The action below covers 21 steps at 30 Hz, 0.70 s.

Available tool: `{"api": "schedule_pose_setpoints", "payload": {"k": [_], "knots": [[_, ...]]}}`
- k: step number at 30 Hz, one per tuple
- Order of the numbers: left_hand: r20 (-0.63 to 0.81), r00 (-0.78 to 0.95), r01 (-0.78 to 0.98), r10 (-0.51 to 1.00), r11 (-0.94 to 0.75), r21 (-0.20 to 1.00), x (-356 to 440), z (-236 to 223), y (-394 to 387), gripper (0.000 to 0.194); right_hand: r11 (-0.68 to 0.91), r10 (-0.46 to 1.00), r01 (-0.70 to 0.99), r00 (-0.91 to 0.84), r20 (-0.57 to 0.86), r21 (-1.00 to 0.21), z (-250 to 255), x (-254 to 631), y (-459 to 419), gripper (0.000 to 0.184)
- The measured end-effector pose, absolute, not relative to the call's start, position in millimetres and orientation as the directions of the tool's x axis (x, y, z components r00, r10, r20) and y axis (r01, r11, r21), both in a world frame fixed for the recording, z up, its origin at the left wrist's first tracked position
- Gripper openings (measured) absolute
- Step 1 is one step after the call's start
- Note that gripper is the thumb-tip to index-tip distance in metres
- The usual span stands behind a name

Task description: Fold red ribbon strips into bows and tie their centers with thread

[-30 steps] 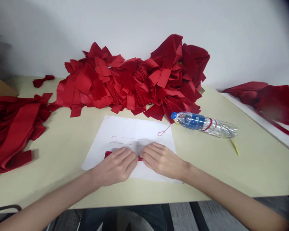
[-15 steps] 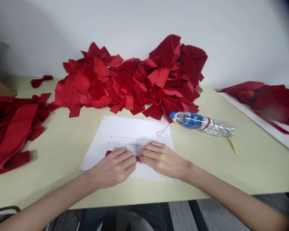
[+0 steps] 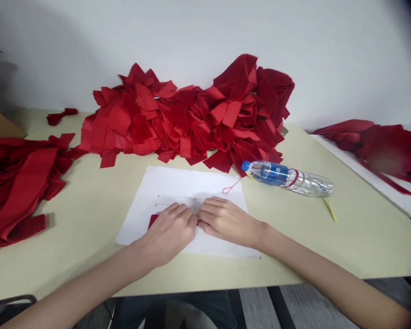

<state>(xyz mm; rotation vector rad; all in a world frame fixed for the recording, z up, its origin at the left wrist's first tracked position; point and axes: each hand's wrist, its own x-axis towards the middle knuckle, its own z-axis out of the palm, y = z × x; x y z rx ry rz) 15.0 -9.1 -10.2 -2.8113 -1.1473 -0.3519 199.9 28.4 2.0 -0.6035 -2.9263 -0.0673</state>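
A red ribbon (image 3: 153, 221) lies over the white paper (image 3: 178, 180), mostly hidden beneath my hands; one end shows left of my left hand (image 3: 176, 232). That hand is closed on the ribbon, its knuckles up. My right hand (image 3: 222, 218) meets it at the fingertips, fingers pinched together over the ribbon's middle. Black ruled lines with small end ticks are drawn on the paper just beyond my fingers. A thin red thread loop (image 3: 230, 188) lies at the paper's upper right.
A big heap of folded red ribbon pieces (image 3: 188, 119) lies along the wall. More red ribbon (image 3: 23, 183) is piled at the left, and another pile (image 3: 380, 141) at the right on a white board. A plastic bottle (image 3: 291, 177) wound with red thread lies on its side.
My left hand has rolled over so its knuckles face up, and it covers more of the ribbon's middle. My right hand has shifted slightly left, closer against it.
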Motion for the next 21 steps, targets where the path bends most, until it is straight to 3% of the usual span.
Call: {"api": "schedule_pose_setpoints", "payload": {"k": [3, 9, 14, 18, 21], "knots": [[0.256, 0.664, 0.717, 0.702, -0.696, 0.048, 15, -12, -5, 0.022, 0.912, 0.409, 0.406, -0.902, 0.134, -0.054, 7, 200, 32, 0.025], [0.184, 0.554, 0.779, 0.812, -0.584, 0.230, 9, -2, 0, 0.024, 0.909, 0.391, 0.407, -0.907, 0.154, 0.088, 11, 195, 37, 0.024], [0.127, 0.565, 0.778, 0.815, -0.578, 0.247, 10, 12, 1, 0.026, 0.904, 0.379, 0.400, -0.913, 0.151, 0.151, 21, 188, 42, 0.022], [0.179, 0.525, 0.792, 0.832, -0.555, 0.256, 13, 14, 4, 0.021, 0.908, 0.378, 0.394, -0.917, 0.130, 0.141, 31, 186, 44, 0.022], [0.204, 0.445, 0.771, 0.872, -0.489, 0.408, 9, 19, 8, 0.017, 0.912, 0.365, 0.396, -0.901, 0.233, 0.103, 45, 191, 46, 0.021]]}}
